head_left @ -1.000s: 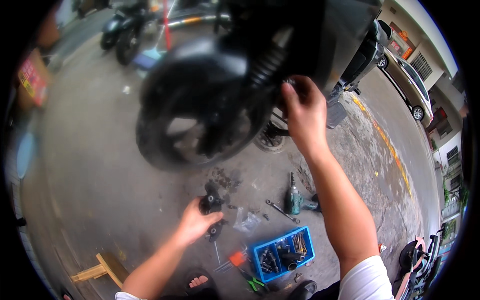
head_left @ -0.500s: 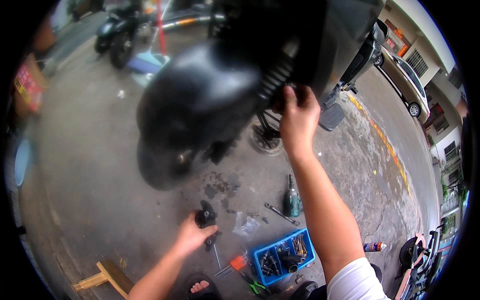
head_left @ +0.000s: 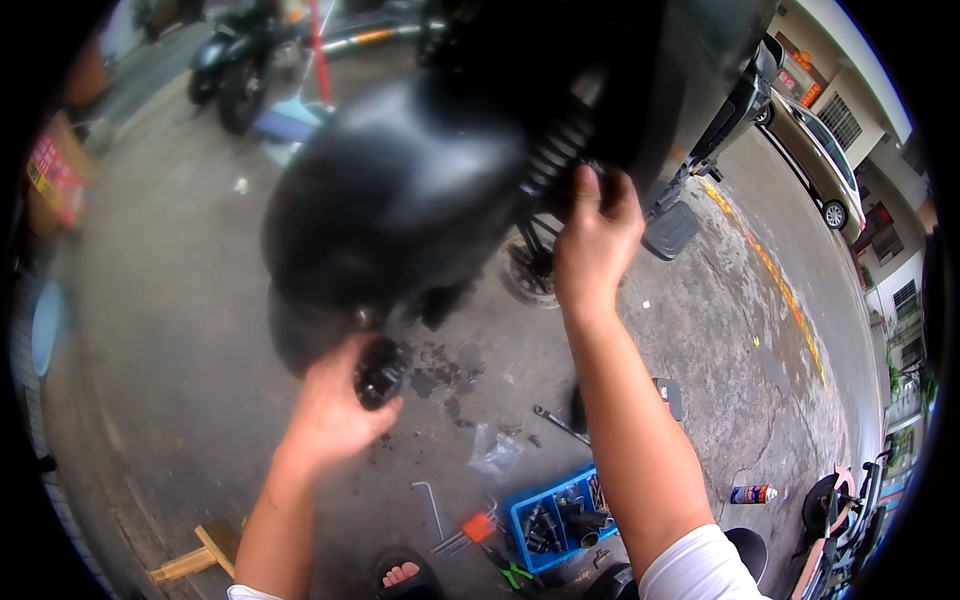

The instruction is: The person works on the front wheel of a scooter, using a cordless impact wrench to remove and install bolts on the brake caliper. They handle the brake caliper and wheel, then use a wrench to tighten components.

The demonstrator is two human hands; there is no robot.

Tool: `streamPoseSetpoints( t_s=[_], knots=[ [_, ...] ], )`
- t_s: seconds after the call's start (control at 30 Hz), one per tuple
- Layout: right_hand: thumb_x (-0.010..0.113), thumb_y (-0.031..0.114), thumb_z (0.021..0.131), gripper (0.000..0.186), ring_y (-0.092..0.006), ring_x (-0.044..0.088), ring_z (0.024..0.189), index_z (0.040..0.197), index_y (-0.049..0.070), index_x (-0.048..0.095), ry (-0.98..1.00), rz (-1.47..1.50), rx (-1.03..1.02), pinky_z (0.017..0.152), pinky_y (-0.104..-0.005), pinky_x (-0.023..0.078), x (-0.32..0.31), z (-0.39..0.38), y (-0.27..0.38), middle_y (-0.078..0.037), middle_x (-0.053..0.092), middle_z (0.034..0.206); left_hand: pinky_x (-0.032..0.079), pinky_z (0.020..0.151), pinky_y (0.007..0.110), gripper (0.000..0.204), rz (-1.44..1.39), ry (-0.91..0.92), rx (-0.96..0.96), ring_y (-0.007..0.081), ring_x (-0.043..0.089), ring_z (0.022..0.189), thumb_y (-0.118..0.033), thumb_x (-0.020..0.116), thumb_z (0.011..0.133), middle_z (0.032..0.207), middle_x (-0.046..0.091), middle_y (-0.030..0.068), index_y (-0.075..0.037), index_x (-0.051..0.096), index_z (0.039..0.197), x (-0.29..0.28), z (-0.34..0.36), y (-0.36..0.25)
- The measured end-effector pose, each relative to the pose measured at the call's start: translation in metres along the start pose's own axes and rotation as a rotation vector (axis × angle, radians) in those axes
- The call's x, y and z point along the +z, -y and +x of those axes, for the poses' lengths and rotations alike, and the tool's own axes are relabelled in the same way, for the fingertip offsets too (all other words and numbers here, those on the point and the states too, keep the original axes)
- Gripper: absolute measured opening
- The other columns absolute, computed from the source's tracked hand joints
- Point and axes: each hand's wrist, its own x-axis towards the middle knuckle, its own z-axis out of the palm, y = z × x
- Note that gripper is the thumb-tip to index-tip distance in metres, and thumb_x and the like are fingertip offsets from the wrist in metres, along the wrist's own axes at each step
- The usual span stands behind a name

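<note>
My left hand (head_left: 335, 408) is closed round a black caliper-like part (head_left: 380, 373), just below a glossy black rounded fender (head_left: 400, 165). My right hand (head_left: 600, 240) is raised beside a coil spring (head_left: 556, 150) under the dark vehicle body. Its thumb and fingers are pinched together; whatever they grip is hidden in the dark. Below the spring, a disc-shaped wheel hub (head_left: 528, 272) shows behind dark struts.
On the ground lie a blue parts tray (head_left: 545, 566), a wrench (head_left: 562, 425), a clear plastic bag (head_left: 494, 452), an orange hex-key holder (head_left: 478, 527) and green-handled pliers (head_left: 515, 576). A spray can (head_left: 753, 495) lies right; a wooden stool (head_left: 205, 555) stands lower left.
My left hand has lifted the black caliper-like part up and left, from over the ground to just under the fender. My right hand stays by the spring.
</note>
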Motion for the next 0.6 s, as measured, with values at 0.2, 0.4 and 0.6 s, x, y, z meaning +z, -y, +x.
streamPoseSetpoints(
  t_s=[0.2,0.4,0.6],
  knots=[
    [0.07,0.015,0.094,0.024,-0.0207,0.064,0.071,0.098,-0.008,0.067,-0.035,-0.119,-0.04,0.071,-0.0342,0.052,0.013,0.0,0.018,-0.018,0.072,0.082,0.049,0.095,0.039,0.066,-0.026,-0.064,-0.091,0.0358,0.065,0.103,-0.014,0.08,0.062,0.107,0.067,0.0193,0.001,0.057,0.122,-0.019,0.014,0.017],
    [0.07,0.018,0.094,0.027,-0.0219,0.056,0.056,0.084,-0.007,0.067,-0.049,-0.11,-0.015,0.061,-0.0365,0.048,0.027,0.004,0.029,-0.021,0.065,0.068,0.049,0.097,0.039,0.07,-0.016,-0.107,-0.125,0.0323,0.065,0.103,-0.014,0.081,0.062,0.11,0.067,0.019,0.003,0.055,0.126,-0.028,0.029,0.041],
    [0.07,0.014,0.092,0.027,-0.0337,0.059,0.053,0.077,-0.008,0.064,0.013,-0.18,0.001,0.058,-0.0406,0.049,0.028,0.01,0.037,-0.023,0.062,0.062,0.046,0.102,0.039,0.077,0.086,-0.126,-0.143,0.0304,0.062,0.112,-0.017,0.084,0.063,0.117,0.064,0.02,0.005,0.053,0.13,-0.034,0.037,0.069]
  ],
)
